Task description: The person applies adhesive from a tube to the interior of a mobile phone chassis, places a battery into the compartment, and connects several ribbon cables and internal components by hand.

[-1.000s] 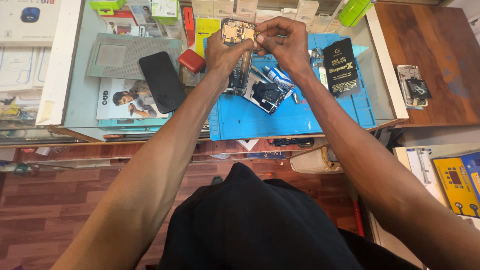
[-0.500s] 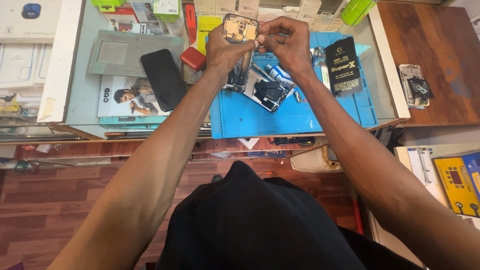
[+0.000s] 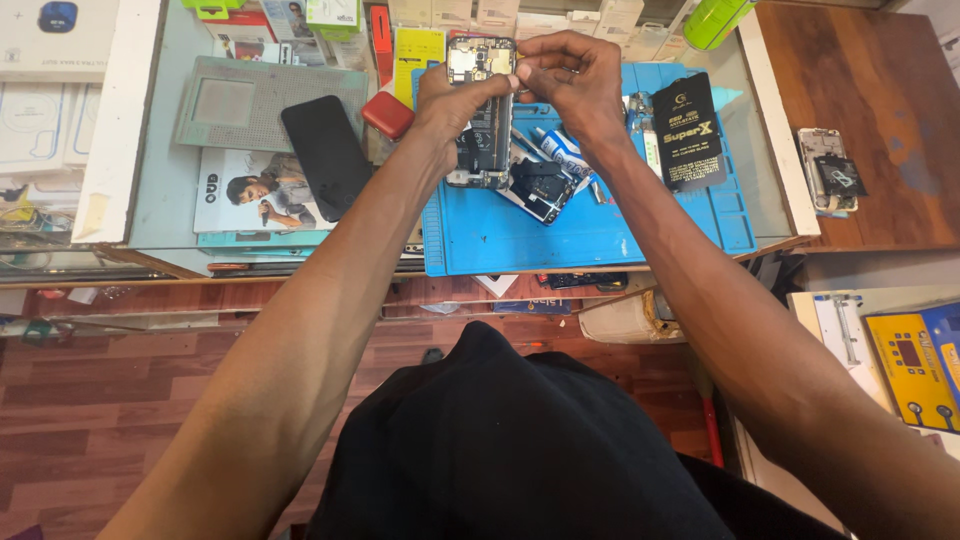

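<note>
While the left hand (image 3: 450,100) grips the opened phone (image 3: 482,110), right hand (image 3: 570,80) fingertips pinch its top corner.

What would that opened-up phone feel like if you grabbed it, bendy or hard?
Probably hard and flat: the phone stays straight while the left hand holds it by the side. It likely is fragile, since its back is off and small inner parts show where the right hand pinches the top. It looks thin, so probably light.

Head cam only, looks steeply down (close) over workbench (image 3: 150,200).
</note>
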